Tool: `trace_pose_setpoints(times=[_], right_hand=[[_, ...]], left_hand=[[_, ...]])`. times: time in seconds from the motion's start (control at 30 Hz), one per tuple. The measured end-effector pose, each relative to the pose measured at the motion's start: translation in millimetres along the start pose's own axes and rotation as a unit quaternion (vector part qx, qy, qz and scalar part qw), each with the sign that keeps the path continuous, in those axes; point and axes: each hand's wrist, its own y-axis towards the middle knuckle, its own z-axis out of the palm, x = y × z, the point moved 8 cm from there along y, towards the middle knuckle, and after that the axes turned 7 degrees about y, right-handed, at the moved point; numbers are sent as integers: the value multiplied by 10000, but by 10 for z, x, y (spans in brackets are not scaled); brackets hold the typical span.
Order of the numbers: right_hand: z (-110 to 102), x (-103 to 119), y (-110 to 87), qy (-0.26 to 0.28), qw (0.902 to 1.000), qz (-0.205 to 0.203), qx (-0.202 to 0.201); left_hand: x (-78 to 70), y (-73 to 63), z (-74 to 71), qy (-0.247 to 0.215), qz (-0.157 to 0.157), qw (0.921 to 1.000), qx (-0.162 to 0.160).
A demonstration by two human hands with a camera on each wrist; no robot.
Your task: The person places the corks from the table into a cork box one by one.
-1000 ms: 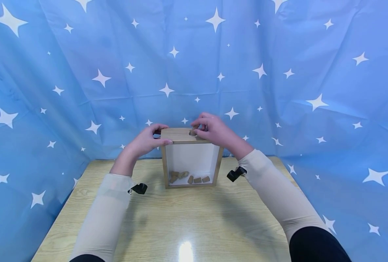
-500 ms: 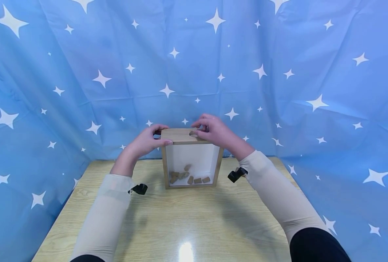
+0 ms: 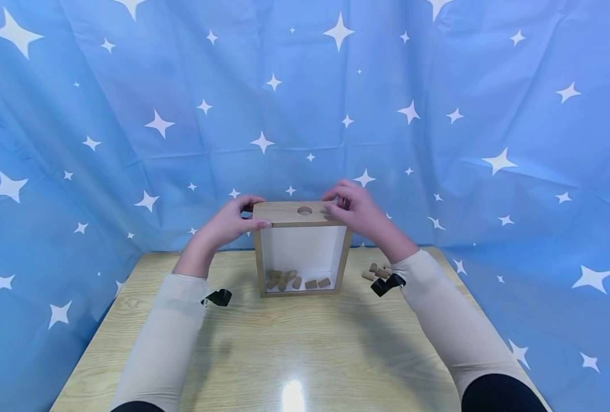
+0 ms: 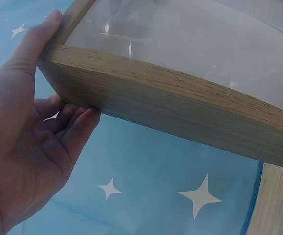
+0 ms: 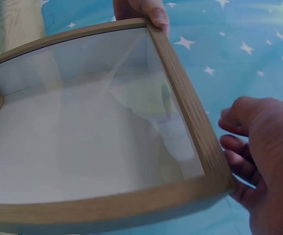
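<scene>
A shallow wooden box (image 3: 284, 214) with a clear front and white back stands upright on the table, a round hole (image 3: 305, 211) in its top. Several corks (image 3: 282, 282) lie along its bottom, behind the clear panel. My left hand (image 3: 226, 223) grips the upper left corner, thumb over the front edge and fingers behind, as the left wrist view shows. Over the top's right end is my right hand (image 3: 357, 209), its fingers loosely curled. In the right wrist view nothing shows between the fingers of that right hand (image 5: 271, 142), close beside the frame's corner.
On the wood-grain table (image 3: 284, 337), several more corks (image 3: 381, 273) lie to the right of the box, partly hidden by the black wrist camera (image 3: 387, 284). A blue curtain with white stars (image 3: 305, 114) hangs right behind the table and along its sides.
The right hand let a cork go through the hole; it fell and now lies with the others inside. That hand then shifted right, uncovering the hole. The left hand stays put.
</scene>
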Motion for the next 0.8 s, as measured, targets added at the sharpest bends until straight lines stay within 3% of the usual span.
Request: trace_pose_setpoints(times=[0.2,0.37,0.57,0.8], right_hand=[[-256,-132,-231,201,9975,-20,-684],[-429,-287,-440,122,9949,153,-989],[-546,-396,-661,-42,9925,390,-1156],[-544,-733,-935,-48,9918,870,-934]], left_hand=[[-13,-1,-5,-13,8,10000,-16],[-6,-5,-11,-6,20,10000,-21],[-6,-5,-12,-44,21,10000,5],[6,5,-2,-65,58,10000,9]])
